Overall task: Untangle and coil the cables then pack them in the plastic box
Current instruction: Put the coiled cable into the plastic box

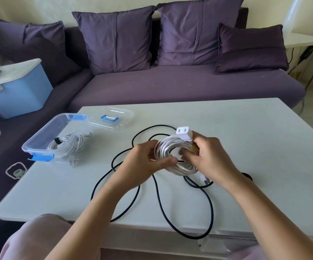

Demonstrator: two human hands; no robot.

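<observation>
Two coiled white cables: the gripped coil point(164, 147) and a boxed coil point(67, 145) left of the grip. One loose black cable point(158, 194) beneath it. One clear plastic box with blue latches point(39, 132), one clear lid point(122, 117).

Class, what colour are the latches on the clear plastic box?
The latches are blue; the head view shows them best.

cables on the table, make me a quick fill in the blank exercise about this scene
1. The coil gripped by the left hand and the right hand is ____ in colour.
2. The loose cable sprawled across the table is ____.
3. The latches on the clear plastic box are ____.
4. The sofa behind the table is ____.
Missing words: white; black; blue; purple.
</observation>
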